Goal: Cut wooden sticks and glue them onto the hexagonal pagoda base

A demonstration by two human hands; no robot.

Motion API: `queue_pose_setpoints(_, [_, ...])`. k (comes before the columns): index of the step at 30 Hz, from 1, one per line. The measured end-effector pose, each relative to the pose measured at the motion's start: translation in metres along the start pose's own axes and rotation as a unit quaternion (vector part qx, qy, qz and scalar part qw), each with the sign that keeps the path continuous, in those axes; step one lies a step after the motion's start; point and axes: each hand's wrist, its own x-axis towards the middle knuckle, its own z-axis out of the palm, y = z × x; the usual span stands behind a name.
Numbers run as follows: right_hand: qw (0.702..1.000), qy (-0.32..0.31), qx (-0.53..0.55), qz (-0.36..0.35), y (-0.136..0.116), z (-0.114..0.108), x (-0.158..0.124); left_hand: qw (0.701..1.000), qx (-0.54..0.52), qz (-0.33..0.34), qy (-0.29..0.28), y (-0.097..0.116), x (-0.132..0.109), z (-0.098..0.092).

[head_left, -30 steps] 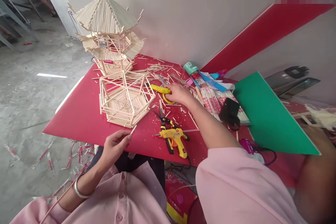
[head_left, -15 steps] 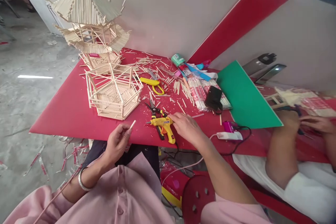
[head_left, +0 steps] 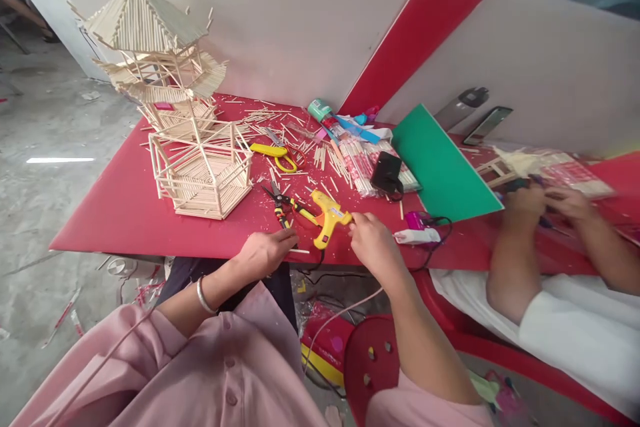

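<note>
My left hand (head_left: 267,255) is closed on a short pale wooden stick (head_left: 300,251), whose end points right, low over the table's front edge. Its fingers are close to the black-and-yellow handles of the pliers (head_left: 280,208). My right hand (head_left: 375,243) has its fingers closed at the rear end of a yellow hot glue gun (head_left: 330,217); the exact grip is partly hidden. The gun's nozzle points to the upper left, and its cord drops over the edge. Left of the tools stands an open hexagonal stick frame (head_left: 203,177) with a slatted floor.
A tiered stick pagoda (head_left: 145,23) stands behind the frame. Yellow scissors (head_left: 283,159), loose sticks, stick packs (head_left: 357,163) and a black adapter (head_left: 387,172) lie across the red table (head_left: 115,213). A green board (head_left: 445,167) leans at right, beside a co-worker's hands (head_left: 530,203).
My left hand has moved right with the stick, toward the pliers and glue gun. The glue gun has turned clockwise and shifted right, with my right hand at its rear. The view has shifted.
</note>
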Motion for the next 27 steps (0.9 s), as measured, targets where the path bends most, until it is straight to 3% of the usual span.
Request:
queue_pose_setpoints(3, [0.999, -0.035, -0.004, 0.01, 0.002, 0.007, 0.017, 0.999, 0.015, -0.014, -0.042, -0.001, 0.009, -0.003])
queue_pose_setpoints(6, [0.999, -0.044, -0.003, 0.008, 0.001, 0.012, 0.031, 0.999, 0.013, -0.011, -0.051, -0.004, 0.001, -0.01])
queue_pose_setpoints(12, [0.999, -0.042, -0.007, 0.018, 0.001, 0.019, 0.036, 0.999, -0.047, 0.006, -0.003, -0.021, -0.027, -0.012])
queue_pose_setpoints(16, [0.999, -0.01, -0.028, 0.024, -0.008, 0.017, 0.025, 0.998, -0.062, -0.018, 0.015, -0.017, -0.033, -0.014])
queue_pose_setpoints(21, [0.99, 0.103, 0.061, -0.068, -0.053, 0.018, 0.002, 0.994, -0.041, -0.097, 0.026, -0.004, -0.04, -0.03])
queue_pose_setpoints(24, [0.983, 0.077, 0.109, -0.13, -0.09, 0.027, -0.01, 0.988, -0.062, -0.134, 0.048, -0.003, -0.045, -0.038])
queue_pose_setpoints(27, [0.985, 0.057, 0.099, -0.126, -0.12, 0.038, -0.02, 0.973, -0.108, -0.176, 0.099, -0.005, -0.05, -0.041])
